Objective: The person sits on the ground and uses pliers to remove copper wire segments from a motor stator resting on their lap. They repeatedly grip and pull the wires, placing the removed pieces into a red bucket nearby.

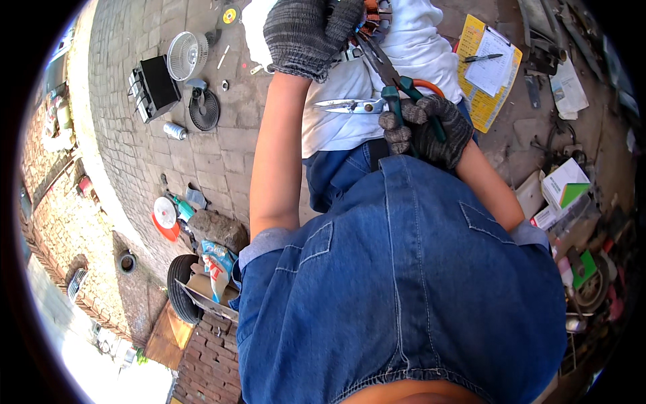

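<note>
At the top, my left hand (309, 37) is closed in a knit glove around a copper-wound motor part (371, 19), partly hidden by the fingers. My gloved right hand (434, 135) grips long-nosed pliers (388, 71) by their dark green handles; the jaws reach up to the copper part. Silver scissor blades (344, 106) lie on white cloth (340, 135) over my lap, left of the pliers' handles. An orange handle (428, 86) shows behind the pliers.
To the left are a black battery-like box (155, 87), fan parts (185, 57), a spray can (175, 130), a stone (219, 229) and a tire (180, 286). On the right lie a yellow sheet (488, 108) with papers and pen, boxes (562, 188) and metal scrap (538, 27).
</note>
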A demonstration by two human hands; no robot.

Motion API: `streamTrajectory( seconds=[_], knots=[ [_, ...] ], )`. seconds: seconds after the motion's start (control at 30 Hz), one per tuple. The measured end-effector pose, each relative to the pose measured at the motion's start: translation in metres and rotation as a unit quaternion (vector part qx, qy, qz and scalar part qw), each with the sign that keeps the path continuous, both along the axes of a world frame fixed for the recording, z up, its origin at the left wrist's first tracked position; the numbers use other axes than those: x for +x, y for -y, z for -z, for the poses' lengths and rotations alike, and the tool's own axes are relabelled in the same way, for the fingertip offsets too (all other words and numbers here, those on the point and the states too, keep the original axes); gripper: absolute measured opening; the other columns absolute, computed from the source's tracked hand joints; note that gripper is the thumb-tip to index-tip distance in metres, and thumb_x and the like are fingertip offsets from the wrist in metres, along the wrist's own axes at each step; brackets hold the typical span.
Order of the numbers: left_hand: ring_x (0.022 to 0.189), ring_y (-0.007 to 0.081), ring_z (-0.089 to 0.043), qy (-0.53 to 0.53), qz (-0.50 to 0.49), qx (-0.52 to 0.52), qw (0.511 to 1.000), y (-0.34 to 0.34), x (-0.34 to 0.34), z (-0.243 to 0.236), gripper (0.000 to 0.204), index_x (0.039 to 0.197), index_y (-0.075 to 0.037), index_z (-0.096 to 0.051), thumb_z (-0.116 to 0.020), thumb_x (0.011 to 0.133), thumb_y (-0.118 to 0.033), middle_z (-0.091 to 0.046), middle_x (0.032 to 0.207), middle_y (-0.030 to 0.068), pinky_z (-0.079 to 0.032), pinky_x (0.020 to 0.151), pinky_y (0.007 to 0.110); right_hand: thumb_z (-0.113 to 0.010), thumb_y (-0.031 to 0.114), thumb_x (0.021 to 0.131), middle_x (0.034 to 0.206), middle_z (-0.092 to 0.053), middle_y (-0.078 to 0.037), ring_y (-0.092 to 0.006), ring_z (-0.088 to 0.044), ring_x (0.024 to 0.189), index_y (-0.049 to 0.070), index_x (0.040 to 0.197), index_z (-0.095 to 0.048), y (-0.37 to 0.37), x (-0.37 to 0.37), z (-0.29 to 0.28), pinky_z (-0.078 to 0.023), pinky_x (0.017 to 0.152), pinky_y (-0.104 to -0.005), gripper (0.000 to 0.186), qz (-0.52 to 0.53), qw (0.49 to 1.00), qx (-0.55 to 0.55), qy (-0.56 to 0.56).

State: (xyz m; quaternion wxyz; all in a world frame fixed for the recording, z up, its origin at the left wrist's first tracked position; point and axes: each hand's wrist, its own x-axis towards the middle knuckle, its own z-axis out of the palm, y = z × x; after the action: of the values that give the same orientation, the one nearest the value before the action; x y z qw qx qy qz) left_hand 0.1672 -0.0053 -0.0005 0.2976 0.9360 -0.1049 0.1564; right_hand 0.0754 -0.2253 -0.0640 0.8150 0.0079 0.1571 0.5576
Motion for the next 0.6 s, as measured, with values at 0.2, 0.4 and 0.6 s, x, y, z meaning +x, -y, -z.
streamTrajectory(
  seconds=[0.2, 0.4, 0.6],
  knots=[
    [0.072, 0.0380, -0.057, -0.056, -0.026, 0.017, 0.998, 0.005, 0.003, 0.006, 0.027, 0.089, -0.004, -0.062, -0.063, 0.084, -0.030, -0.058, 0.079, 0.0208, -0.045, 0.064, 0.045, -0.061, 0.032, 0.087, 0.097, -0.054, -0.013, -0.0217, -0.049, 0.076, 0.008, 0.120, -0.051, 0.000, 0.002, -0.008, -0.042, 0.070, -0.0331, 0.043, -0.016, 0.994, -0.110, 0.019],
    [0.104, 0.0352, -0.051, 0.162, -0.164, 0.066, 0.971, 0.022, -0.061, -0.039, 0.046, 0.115, 0.001, -0.053, -0.069, 0.078, -0.022, -0.053, 0.108, 0.0206, -0.040, 0.091, 0.044, -0.058, 0.039, 0.089, 0.112, -0.058, -0.026, -0.0313, -0.060, 0.088, 0.003, 0.124, -0.052, 0.003, 0.009, -0.008, -0.050, 0.076, -0.0430, 0.051, 0.020, 0.983, -0.124, 0.132],
    [0.104, 0.0327, -0.052, 0.160, -0.043, -0.010, 0.986, 0.057, -0.209, -0.026, 0.044, 0.113, -0.002, -0.056, -0.071, 0.077, -0.024, -0.053, 0.110, 0.0181, -0.042, 0.089, 0.042, -0.057, 0.036, 0.089, 0.123, -0.053, -0.027, -0.0298, -0.059, 0.094, -0.002, 0.135, -0.041, 0.019, 0.013, -0.008, -0.050, 0.082, -0.0432, 0.062, -0.013, 0.997, -0.055, 0.046]
  ],
)
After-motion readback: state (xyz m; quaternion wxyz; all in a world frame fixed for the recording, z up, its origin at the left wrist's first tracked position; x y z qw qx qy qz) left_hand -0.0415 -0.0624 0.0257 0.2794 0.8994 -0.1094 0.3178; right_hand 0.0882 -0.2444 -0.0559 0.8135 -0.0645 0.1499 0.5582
